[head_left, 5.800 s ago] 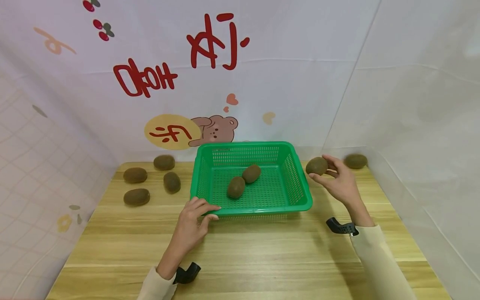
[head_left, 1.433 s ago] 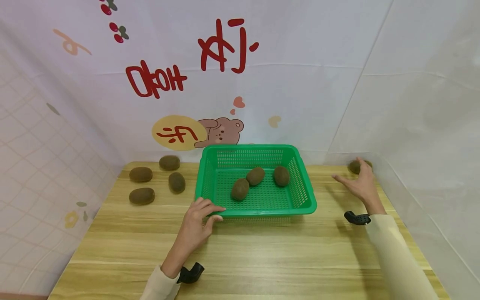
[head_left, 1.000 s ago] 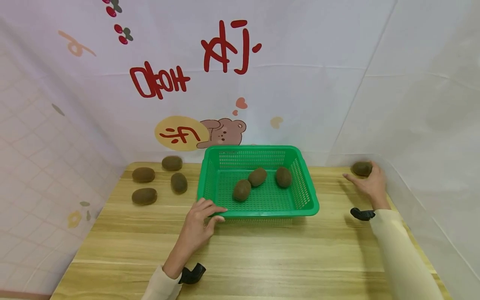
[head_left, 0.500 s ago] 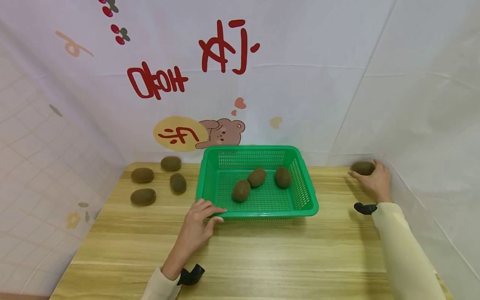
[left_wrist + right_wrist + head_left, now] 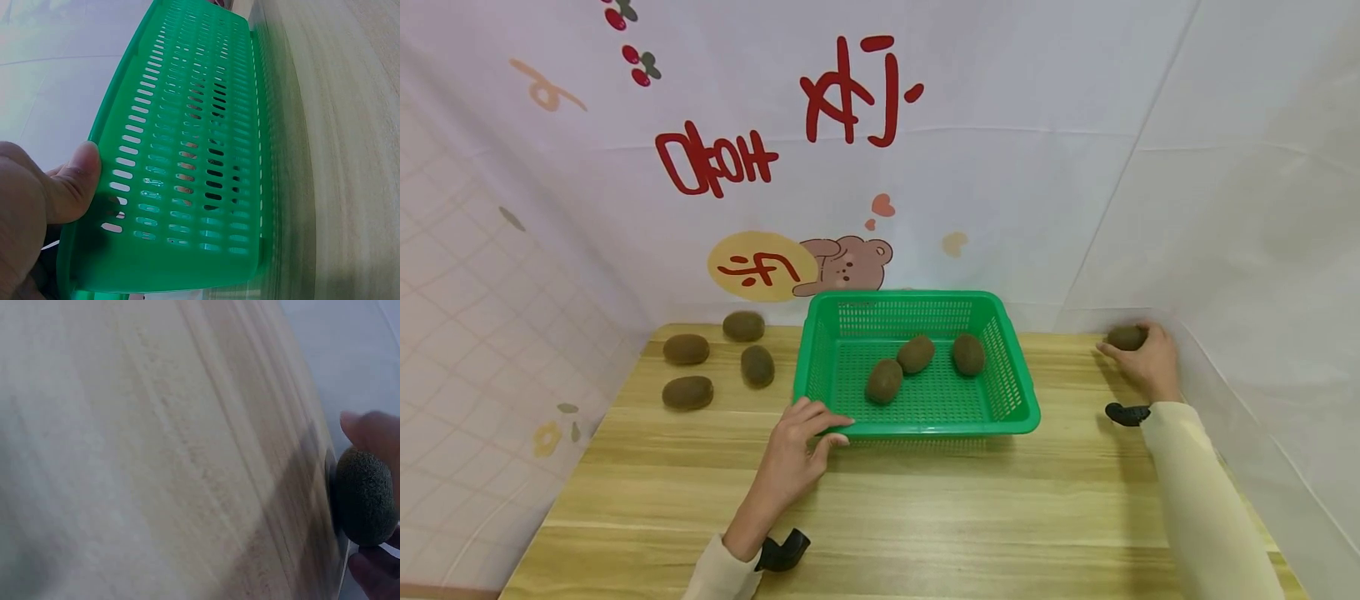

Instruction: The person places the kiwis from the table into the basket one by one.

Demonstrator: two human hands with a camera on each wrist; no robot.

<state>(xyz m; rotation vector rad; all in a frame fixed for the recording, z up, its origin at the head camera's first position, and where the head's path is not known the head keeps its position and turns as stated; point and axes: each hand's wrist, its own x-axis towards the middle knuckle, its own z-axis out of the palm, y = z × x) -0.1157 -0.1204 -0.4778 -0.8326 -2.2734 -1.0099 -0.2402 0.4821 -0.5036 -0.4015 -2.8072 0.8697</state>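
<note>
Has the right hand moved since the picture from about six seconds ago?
Yes, to the right: in the head view, the right hand is now farther right of the printed bear, at the far-right kiwi.

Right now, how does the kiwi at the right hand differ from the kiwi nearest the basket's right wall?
The held kiwi is outside the green basket, while the loose kiwi lies inside it. The right hand has its fingers around the held kiwi; no hand touches the loose kiwi. In the head view, the held kiwi lies crosswise, the loose kiwi nearer lengthwise. Both are brown and oval.
</note>
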